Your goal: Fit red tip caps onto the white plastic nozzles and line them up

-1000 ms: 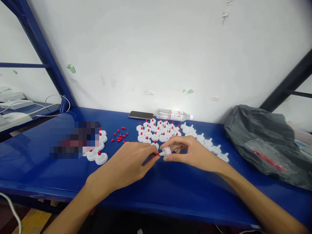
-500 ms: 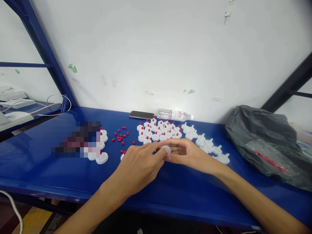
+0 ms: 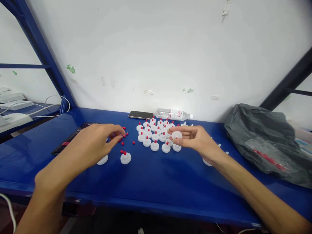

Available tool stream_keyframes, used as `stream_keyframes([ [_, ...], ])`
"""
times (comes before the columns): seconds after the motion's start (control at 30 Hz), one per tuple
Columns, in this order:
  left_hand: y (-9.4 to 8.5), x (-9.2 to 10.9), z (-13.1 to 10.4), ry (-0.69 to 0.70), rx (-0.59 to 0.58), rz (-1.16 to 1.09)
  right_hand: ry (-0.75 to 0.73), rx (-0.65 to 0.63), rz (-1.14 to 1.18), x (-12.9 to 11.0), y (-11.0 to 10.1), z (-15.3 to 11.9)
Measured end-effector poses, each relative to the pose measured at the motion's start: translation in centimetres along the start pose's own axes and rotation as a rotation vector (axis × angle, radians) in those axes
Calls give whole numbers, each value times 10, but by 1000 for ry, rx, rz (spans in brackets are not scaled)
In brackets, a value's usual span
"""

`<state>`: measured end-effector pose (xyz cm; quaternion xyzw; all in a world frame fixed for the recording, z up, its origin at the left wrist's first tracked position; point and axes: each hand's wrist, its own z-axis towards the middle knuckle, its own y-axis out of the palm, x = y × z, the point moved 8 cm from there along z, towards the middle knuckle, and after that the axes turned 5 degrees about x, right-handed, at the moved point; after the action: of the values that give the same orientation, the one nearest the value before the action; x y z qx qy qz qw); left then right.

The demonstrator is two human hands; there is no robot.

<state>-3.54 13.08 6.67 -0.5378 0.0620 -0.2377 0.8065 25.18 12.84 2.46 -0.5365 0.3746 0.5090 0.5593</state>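
My right hand (image 3: 192, 138) pinches a white round lid (image 3: 176, 135) between thumb and fingers, above the group of lids. Over the loose red caps (image 3: 123, 143) is my left hand (image 3: 102, 139), its fingers curved and thumb and index tips slightly apart; nothing shows between them. A white lid with a red tip (image 3: 125, 158) stands alone in front of the caps. Many similar white lids with red tips (image 3: 154, 146) stand upright in rows at the middle. Another white lid (image 3: 102, 160) is partly hidden under my left hand.
Right of the rows, white lids with bare spouts (image 3: 207, 162) lie partly behind my right arm. A phone (image 3: 140, 114) and a plastic bottle (image 3: 173, 114) lie by the wall. A dark device (image 3: 73, 138) is at left, a black plastic bag (image 3: 263, 143) at right.
My hands were together at the middle around a white lid. The left has moved left to the red caps; the right has shifted slightly right and up with a lid.
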Motion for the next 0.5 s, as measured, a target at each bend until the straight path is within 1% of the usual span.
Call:
stream_keyframes([
  [0.07,14,-12,-3,2,-89,-29,-36,12,-51,-4,-2,0],
  [0.13,31,-19,-5,20,-167,-59,-86,67,-116,-12,-7,0],
  [0.2,44,-22,-6,38,-204,-76,-115,119,-182,-20,-15,-1],
  [0.23,49,-23,-5,45,-211,-81,-119,125,-225,-24,-19,-1],
  [0.37,59,-19,0,22,-275,-91,-136,94,-432,-30,-32,0],
  [0.5,61,-15,5,-10,-346,-84,-143,50,-600,-23,-41,5],
])
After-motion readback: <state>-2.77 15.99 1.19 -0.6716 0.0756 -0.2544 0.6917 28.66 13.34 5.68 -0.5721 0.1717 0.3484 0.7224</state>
